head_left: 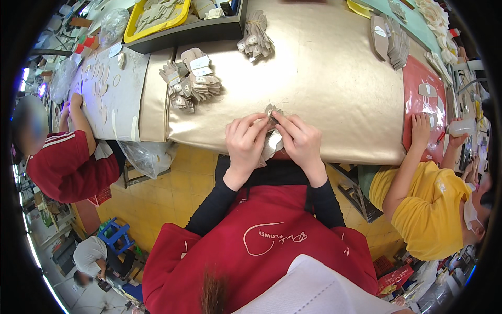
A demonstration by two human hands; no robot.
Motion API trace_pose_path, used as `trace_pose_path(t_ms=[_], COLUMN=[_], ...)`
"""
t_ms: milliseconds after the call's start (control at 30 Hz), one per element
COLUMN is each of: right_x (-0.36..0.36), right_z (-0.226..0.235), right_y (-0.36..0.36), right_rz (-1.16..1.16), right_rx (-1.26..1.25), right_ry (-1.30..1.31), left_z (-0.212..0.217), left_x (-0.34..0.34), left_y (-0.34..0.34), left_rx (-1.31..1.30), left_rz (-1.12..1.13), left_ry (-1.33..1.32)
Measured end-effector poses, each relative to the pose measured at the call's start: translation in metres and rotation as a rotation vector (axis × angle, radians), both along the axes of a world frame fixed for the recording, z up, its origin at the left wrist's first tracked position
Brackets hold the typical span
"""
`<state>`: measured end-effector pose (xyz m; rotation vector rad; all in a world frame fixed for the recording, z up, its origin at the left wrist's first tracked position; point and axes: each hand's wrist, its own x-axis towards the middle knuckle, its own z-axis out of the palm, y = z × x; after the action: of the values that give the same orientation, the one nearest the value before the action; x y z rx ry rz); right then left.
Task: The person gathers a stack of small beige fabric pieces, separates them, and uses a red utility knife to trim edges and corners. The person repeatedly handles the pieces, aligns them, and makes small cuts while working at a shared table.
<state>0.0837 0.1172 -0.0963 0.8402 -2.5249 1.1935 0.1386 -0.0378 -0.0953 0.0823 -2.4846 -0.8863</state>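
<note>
Left hand (244,138), right hand (300,140): both pinch grey piece (271,110) | I judge: it may slip (small grip area), if pull is uneven.

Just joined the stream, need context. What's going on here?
A person's left hand and right hand pinch a small bunch of thin grey-beige pieces between the fingertips, by the near edge of a shiny gold-coloured table. Farther up, loose bundles of similar flat beige pieces lie to the left, near a black-sided tray. To the right, a co-worker in a yellow shirt has a hand on a flat red sheet.
</note>
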Motion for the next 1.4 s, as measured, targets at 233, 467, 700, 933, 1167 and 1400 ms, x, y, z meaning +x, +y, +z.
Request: trace_pose_path(t_ms=[233, 467, 700, 933, 1167, 1400], right_x=[0.0, 0.003, 0.004, 0.005, 0.004, -0.004], right_z=[0.0, 0.001, 0.001, -0.001, -0.001, 0.001], right_y=[-0.001, -0.004, -0.005, -0.004, -0.002, 0.026], right_rz=[0.026, 0.0, -0.002, 0.004, 0.01, -0.261], right_rx=[-0.037, -0.035, -0.05, 0.015, -0.07, -0.233], right_ry=[0.004, -0.01, -0.035, 0.044, 0.047, -0.242], left_z=[-0.004, 0.008, 0.009, 0.01, 0.005, 0.019], left_x=[-0.003, -0.003, -0.003, -0.002, -0.001, -0.001], left_y=[-0.011, -0.013, -0.015, -0.015, -0.017, -0.035], left_rx=[0.87, 1.184, 1.233, 1.227, 1.224, 1.063], left_rz=[-0.045, -0.052, -0.052, -0.065, -0.081, -0.156], left_ry=[-0.369, -0.457, -0.497, -0.482, -0.474, -0.552])
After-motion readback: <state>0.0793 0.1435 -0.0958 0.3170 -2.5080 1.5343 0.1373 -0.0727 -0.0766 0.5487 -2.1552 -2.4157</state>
